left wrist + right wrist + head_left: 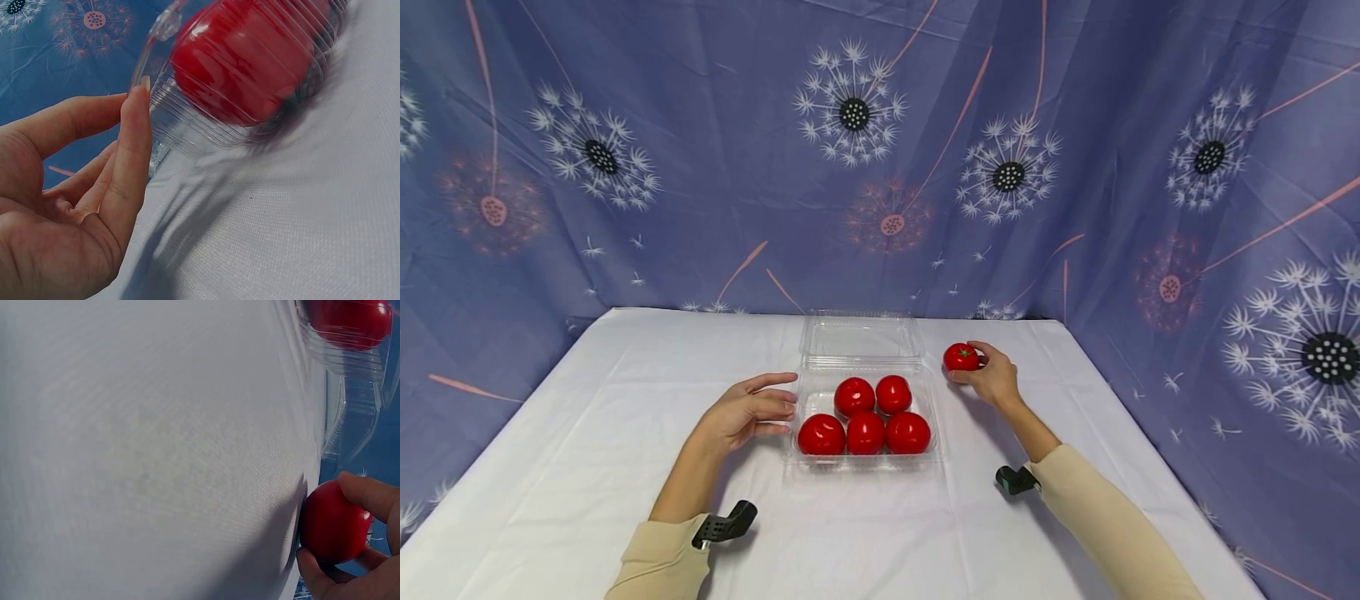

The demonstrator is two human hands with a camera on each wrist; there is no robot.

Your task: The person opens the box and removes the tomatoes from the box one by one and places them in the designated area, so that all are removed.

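A clear plastic clamshell box (865, 462) lies with its lid (861, 337) folded back, away from me. Several red tomatoes (866, 432) sit in its base, in a front row and a back row. To the right of the lid, my right hand (992, 377) grips another red tomato (960, 357) with a green calyx between thumb and fingers. This tomato is on or just above the cloth; I cannot tell which. My left hand (745, 412) is at the box's left side, its extended fingertips touching the rim (142, 62) in the left wrist view.
A white cloth (580, 433) covers the table. Behind it and along both sides hangs a blue curtain (737, 150) with a dandelion print. Each wrist carries a small black camera (727, 523).
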